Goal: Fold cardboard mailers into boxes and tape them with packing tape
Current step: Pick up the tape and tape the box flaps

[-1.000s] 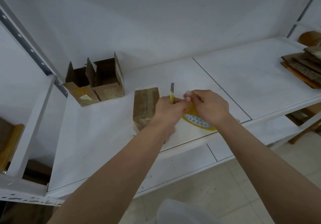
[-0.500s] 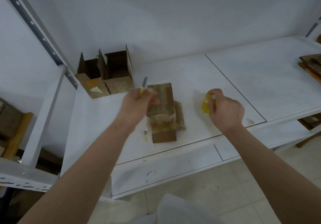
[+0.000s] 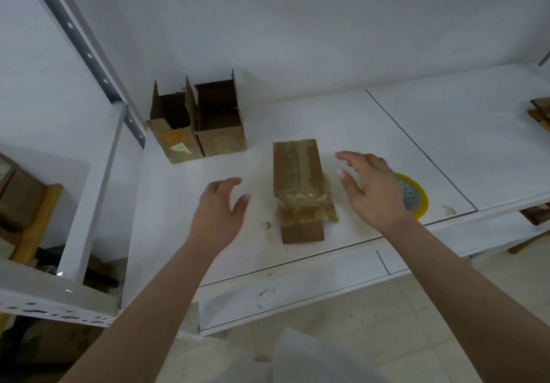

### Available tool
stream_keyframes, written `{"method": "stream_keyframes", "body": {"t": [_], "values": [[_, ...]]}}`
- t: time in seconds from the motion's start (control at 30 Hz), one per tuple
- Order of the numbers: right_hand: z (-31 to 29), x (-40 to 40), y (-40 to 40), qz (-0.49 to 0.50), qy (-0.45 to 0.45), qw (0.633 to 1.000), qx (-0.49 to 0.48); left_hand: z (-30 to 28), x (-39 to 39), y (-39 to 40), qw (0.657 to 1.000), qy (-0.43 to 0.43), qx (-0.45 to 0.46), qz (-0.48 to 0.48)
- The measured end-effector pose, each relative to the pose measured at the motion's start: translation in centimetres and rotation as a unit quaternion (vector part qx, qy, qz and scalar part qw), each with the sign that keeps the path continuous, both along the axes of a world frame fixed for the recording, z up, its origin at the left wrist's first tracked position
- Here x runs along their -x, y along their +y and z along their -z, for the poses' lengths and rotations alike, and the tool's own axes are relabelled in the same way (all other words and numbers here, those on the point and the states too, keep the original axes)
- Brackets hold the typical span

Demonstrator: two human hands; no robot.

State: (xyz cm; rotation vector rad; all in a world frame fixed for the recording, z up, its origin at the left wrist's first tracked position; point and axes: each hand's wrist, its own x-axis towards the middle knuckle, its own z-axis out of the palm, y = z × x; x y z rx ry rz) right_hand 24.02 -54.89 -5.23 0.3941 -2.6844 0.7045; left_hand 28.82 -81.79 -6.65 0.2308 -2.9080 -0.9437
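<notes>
Fingers of left hand (image 3: 221, 204) and right hand (image 3: 370, 187) are spread and empty, flanking the taped box (image 3: 299, 189) near the shelf (image 3: 446, 144) front edge. Grip both long sides squarely. Tape roll (image 3: 415, 196) lies behind the right hand. Open boxes (image 3: 198, 121) occupy the rear left corner; label unreadable.

We have only one view, from a wide-angle camera on the person's head, which looks forward and down onto a white shelf (image 3: 342, 109) with the wall behind it. It is near enough that both forearms enter from the bottom edge and the left hand (image 3: 220, 207) and right hand (image 3: 372, 189) fill the middle. The wide lens bends the shelf posts at the sides.
</notes>
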Motion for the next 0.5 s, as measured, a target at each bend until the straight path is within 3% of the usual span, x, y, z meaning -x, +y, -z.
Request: {"method": "stream_keyframes", "body": {"t": [0.07,0.13,0.37,0.5], "values": [[-1.1,0.0,-1.6,-0.066,-0.041,0.997,0.003,-1.9,0.8,2.1,0.982,0.01,-0.185,0.046],[-1.0,0.0,-2.6,-0.067,-0.09,0.993,-0.046,-2.6,1.1,3.7,0.96,-0.034,-0.259,0.1],[-0.7,-2.5,-3.1,-0.046,-0.07,0.996,0.003,-1.8,1.6,2.9,0.964,-0.048,-0.205,0.162],[0.1,-3.1,-3.3,-0.037,-0.069,0.996,-0.045,-1.1,1.7,2.8,0.963,-0.048,-0.183,0.193]]}}
